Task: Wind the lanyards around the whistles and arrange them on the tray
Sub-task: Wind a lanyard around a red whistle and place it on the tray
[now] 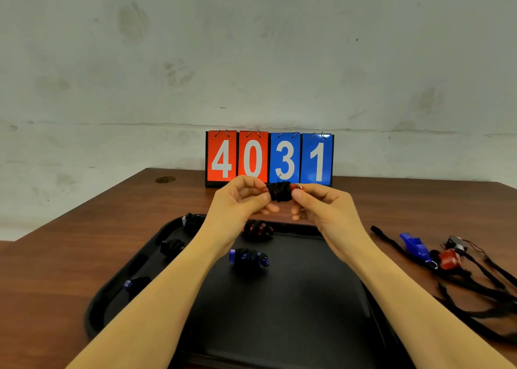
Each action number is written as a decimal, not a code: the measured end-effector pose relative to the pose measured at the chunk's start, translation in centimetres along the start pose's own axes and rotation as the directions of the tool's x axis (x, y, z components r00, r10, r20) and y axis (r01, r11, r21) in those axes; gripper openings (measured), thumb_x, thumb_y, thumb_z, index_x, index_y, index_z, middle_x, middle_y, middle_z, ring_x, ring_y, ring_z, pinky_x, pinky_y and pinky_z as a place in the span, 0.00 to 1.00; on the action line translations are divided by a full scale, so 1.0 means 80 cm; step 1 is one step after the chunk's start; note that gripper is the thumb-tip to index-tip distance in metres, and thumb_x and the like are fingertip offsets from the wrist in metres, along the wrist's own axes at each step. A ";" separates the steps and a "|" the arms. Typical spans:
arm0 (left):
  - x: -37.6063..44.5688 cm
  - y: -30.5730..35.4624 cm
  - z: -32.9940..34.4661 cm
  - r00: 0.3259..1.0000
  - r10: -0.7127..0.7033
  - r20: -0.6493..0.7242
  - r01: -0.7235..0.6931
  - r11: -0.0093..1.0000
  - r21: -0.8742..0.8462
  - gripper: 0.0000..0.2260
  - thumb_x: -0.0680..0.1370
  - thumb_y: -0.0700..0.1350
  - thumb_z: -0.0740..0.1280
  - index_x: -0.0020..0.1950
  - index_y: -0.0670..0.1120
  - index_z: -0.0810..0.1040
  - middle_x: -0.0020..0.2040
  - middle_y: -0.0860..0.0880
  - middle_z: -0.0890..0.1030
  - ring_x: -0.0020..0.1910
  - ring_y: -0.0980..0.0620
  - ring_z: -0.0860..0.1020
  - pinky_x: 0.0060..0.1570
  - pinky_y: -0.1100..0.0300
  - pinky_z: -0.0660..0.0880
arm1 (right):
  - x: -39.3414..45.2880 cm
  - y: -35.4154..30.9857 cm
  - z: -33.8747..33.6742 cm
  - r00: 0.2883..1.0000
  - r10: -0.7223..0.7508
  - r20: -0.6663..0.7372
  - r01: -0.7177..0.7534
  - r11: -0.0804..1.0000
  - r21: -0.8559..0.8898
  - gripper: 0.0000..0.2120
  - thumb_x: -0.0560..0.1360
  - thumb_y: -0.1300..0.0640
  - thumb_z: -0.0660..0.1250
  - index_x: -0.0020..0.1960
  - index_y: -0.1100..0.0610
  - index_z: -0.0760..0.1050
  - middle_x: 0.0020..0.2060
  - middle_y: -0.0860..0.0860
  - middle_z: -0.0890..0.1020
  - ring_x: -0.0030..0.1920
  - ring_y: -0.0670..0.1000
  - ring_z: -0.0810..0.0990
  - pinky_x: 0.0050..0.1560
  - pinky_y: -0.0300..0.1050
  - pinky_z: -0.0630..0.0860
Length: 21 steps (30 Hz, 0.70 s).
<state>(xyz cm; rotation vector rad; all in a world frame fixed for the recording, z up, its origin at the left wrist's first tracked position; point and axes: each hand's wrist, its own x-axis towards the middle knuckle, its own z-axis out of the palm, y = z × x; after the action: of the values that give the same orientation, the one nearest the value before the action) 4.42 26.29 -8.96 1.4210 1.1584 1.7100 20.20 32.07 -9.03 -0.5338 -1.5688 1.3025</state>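
brown wood-grain table (70,256) fills the near view, meeting a scuffed grey-white wall (251,47) behind. nearest, a black tray (279,312) lies on it. on the tray, wound bundles: a blue whistle (248,258) at centre, a red one (257,229) toward 12 o'clock, and three more at 9 to 11 o'clock along the left rim. off the tray at 3 o'clock, loose whistles (436,252) lie in tangled black lanyards. above the tray's far edge, the left hand (237,201) and right hand (324,206) each pinch an end of a red whistle wrapped in black lanyard (279,191), fingers curled on it. farthest, at 12 o'clock, a flip scoreboard (270,159) reads 4031 against the wall.
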 end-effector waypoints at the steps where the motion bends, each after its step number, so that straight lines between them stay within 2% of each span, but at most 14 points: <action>1: 0.000 0.000 0.001 1.000 -0.006 0.019 0.007 0.999 -0.039 0.07 0.75 0.33 0.64 0.50 0.42 0.75 0.40 0.45 0.82 0.38 0.51 0.82 0.43 0.62 0.79 | 0.001 -0.001 -0.001 1.000 -0.008 -0.007 0.008 1.000 -0.009 0.06 0.72 0.61 0.67 0.48 0.56 0.80 0.35 0.54 0.82 0.35 0.49 0.79 0.41 0.43 0.79; 4: -0.001 0.002 0.004 0.998 -0.036 0.049 0.043 0.986 -0.161 0.06 0.74 0.38 0.65 0.50 0.41 0.74 0.40 0.45 0.82 0.38 0.50 0.82 0.41 0.61 0.80 | 0.002 -0.004 -0.006 0.998 -0.053 -0.017 0.052 0.997 -0.063 0.06 0.72 0.61 0.67 0.47 0.55 0.81 0.36 0.55 0.83 0.35 0.49 0.79 0.44 0.44 0.79; 7: -0.001 0.003 0.007 0.996 -0.085 0.029 0.089 0.985 -0.150 0.14 0.67 0.46 0.68 0.48 0.40 0.73 0.37 0.44 0.80 0.34 0.51 0.81 0.38 0.62 0.79 | 0.000 -0.004 -0.004 0.996 -0.083 0.028 0.086 0.987 -0.139 0.08 0.72 0.62 0.67 0.48 0.53 0.81 0.37 0.54 0.84 0.35 0.48 0.80 0.42 0.41 0.79; 10: 0.000 0.000 0.006 0.994 -0.108 0.016 0.109 0.985 -0.134 0.10 0.69 0.42 0.69 0.46 0.41 0.72 0.39 0.45 0.81 0.36 0.50 0.81 0.37 0.62 0.79 | -0.001 -0.003 -0.002 0.997 -0.069 0.036 0.074 0.987 -0.143 0.08 0.72 0.62 0.68 0.48 0.52 0.81 0.36 0.51 0.83 0.34 0.46 0.79 0.39 0.39 0.79; 12: 0.000 0.000 0.005 0.993 -0.118 0.014 0.119 0.984 -0.135 0.09 0.71 0.37 0.69 0.49 0.41 0.73 0.42 0.46 0.81 0.39 0.48 0.83 0.39 0.61 0.80 | 0.000 -0.002 -0.002 0.998 -0.060 0.006 0.060 0.989 -0.139 0.07 0.72 0.62 0.68 0.47 0.53 0.81 0.33 0.51 0.82 0.32 0.45 0.78 0.38 0.38 0.79; 16: -0.004 0.000 0.006 0.992 -0.092 0.087 0.095 0.995 -0.030 0.18 0.73 0.35 0.68 0.61 0.47 0.74 0.53 0.43 0.76 0.48 0.47 0.82 0.48 0.55 0.80 | 0.000 -0.003 -0.001 0.999 -0.045 -0.031 0.041 0.992 -0.122 0.06 0.72 0.61 0.67 0.46 0.54 0.81 0.28 0.50 0.80 0.29 0.43 0.77 0.36 0.36 0.78; 18: -0.006 0.001 0.009 0.991 -0.065 0.118 0.062 0.997 0.036 0.17 0.74 0.36 0.67 0.61 0.50 0.75 0.56 0.46 0.75 0.50 0.51 0.82 0.48 0.57 0.80 | 0.000 -0.003 -0.001 0.998 -0.034 -0.045 0.029 0.993 -0.116 0.06 0.72 0.61 0.68 0.46 0.54 0.81 0.29 0.51 0.80 0.29 0.44 0.77 0.36 0.37 0.78; 21: -0.006 0.002 0.009 0.997 -0.007 0.076 -0.003 0.990 0.141 0.14 0.74 0.38 0.67 0.57 0.52 0.77 0.58 0.50 0.77 0.53 0.53 0.80 0.48 0.61 0.79 | 0.001 -0.003 -0.001 0.999 -0.010 -0.049 0.003 0.992 -0.128 0.06 0.72 0.61 0.68 0.46 0.55 0.81 0.32 0.52 0.81 0.31 0.46 0.78 0.38 0.39 0.80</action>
<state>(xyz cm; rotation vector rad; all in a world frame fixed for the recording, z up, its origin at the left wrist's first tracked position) 5.26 25.94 -9.01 1.5550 1.2589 1.5848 20.27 32.10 -8.82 -0.6358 -1.6193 1.1805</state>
